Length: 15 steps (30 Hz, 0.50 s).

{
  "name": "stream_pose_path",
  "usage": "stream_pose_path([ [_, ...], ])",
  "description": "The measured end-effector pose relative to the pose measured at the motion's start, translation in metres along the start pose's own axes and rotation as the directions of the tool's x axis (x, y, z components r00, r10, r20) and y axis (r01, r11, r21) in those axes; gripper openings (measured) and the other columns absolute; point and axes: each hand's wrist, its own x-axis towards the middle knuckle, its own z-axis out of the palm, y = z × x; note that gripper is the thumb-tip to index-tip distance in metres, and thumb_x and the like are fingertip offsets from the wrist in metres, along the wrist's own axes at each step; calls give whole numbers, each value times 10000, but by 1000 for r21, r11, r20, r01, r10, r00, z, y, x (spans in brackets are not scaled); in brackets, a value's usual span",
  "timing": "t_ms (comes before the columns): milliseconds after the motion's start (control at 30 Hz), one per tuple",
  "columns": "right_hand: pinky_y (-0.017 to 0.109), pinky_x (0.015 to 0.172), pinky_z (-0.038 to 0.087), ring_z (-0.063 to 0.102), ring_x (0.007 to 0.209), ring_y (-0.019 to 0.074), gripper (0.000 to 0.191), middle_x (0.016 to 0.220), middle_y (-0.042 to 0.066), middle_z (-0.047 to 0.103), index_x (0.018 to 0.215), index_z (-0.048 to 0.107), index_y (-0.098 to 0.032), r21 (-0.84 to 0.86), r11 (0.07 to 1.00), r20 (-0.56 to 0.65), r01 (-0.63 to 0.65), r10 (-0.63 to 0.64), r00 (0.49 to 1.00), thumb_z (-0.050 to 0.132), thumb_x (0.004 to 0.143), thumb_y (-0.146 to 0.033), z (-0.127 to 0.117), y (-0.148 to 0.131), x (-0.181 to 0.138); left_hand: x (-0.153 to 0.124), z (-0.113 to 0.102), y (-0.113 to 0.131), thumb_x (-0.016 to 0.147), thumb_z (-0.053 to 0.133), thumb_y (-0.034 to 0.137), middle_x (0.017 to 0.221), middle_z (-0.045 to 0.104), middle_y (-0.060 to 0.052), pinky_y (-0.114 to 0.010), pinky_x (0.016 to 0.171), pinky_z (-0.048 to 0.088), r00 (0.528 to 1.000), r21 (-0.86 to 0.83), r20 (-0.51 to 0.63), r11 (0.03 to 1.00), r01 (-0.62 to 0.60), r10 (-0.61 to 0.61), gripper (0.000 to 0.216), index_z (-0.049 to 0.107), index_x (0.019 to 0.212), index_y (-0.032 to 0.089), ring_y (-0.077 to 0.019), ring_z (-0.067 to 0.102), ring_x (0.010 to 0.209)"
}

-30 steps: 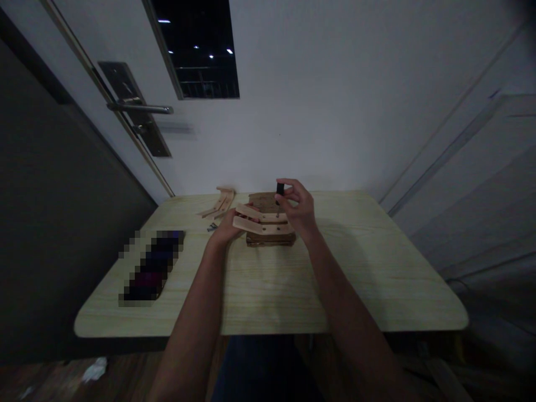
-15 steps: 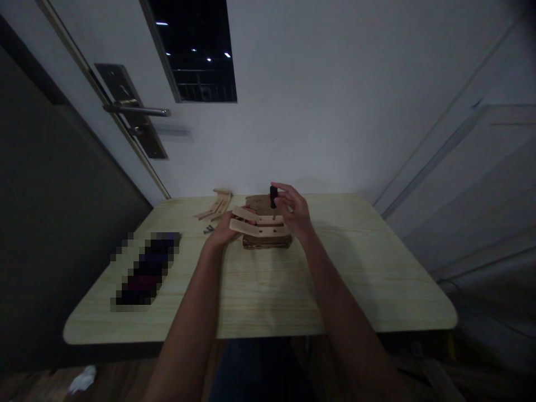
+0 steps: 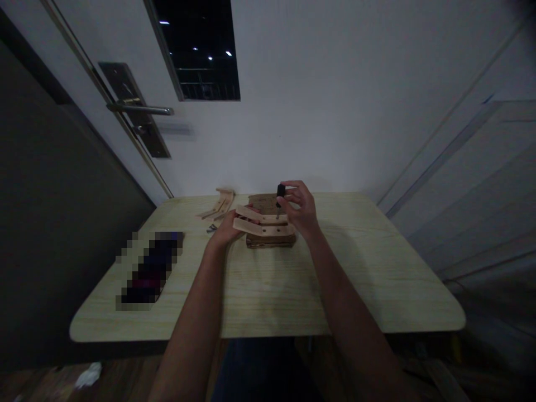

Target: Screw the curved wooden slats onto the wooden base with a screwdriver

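Right grip (image 3: 302,209): thumb and fingertips closed round the black handle of a screwdriver (image 3: 280,191). It stands upright, tip down on the rear slat; the tip itself is too small to make out.

Left grip (image 3: 226,229): closed on the left ends of the pale wooden slats (image 3: 263,229), fingers partly hidden beneath them.

Slats: two, lying side by side, one nearer and one farther, each with small holes along it. They rest on a brown wooden block (image 3: 270,240) at the rear middle of the table (image 3: 293,290).

Also on the table: a few loose pale pieces (image 3: 220,204) in the rear left corner, exact count unclear. A small dark cluster of hardware (image 3: 210,228) lies just left of the left grip. A dark blurred-out object (image 3: 151,271) sits well apart on the left side.

Surface: pale wood-grain top, rounded corners.

Room: dim. White wall behind, dark window (image 3: 196,50) above, door with a metal lever handle (image 3: 140,109) on the left. One crumpled white scrap (image 3: 89,375) on the floor.

Against half a second ago: both grips hold as before, screwdriver still upright over the same slat. The whole scene sits a little farther right in view.
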Motion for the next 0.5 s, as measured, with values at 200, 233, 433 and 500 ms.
stream_pose_path([
  [200, 397, 892, 570, 686, 972, 184, 336, 1040, 40, 701, 1099, 604, -259, 63, 998, 25, 6, -7, 1000, 678, 814, -421, 0, -3, -2, 0, -1, 2, 581, 826, 402, 992, 750, -109, -389, 842, 554, 1000, 37, -1, 999, -2, 2, 510, 707, 983, 112, -257, 685, 899],
  [233, 407, 916, 561, 684, 1000, 189, 331, 1059, 45, 705, 1099, 596, -256, 90, 996, 38, -3, 0, 999, 676, 818, -410, -1, -3, -2, 0, -1, 2, 586, 821, 400, 994, 750, -107, -384, 844, 554, 1000, 43, 0, 999, -1, 1, 499, 709, 977, 112, -254, 687, 892],
  [433, 393, 827, 588, 709, 835, 182, 378, 891, 25, 721, 1097, 593, -253, 126, 991, 52, -51, 45, 998, 722, 775, -403, 0, -3, -2, 0, -1, 1, 582, 809, 379, 982, 752, -99, -353, 828, 553, 1000, 76, -29, 997, 11, -9, 470, 716, 965, 123, -265, 687, 913],
  [500, 384, 821, 592, 703, 830, 179, 390, 869, 12, 711, 1095, 609, -265, 82, 996, 42, -40, 36, 998, 741, 756, -405, 0, -3, -1, 0, -2, 1, 593, 799, 381, 1012, 748, -107, -364, 842, 549, 1000, 69, -25, 998, 1, 1, 468, 714, 976, 125, -275, 683, 945],
])
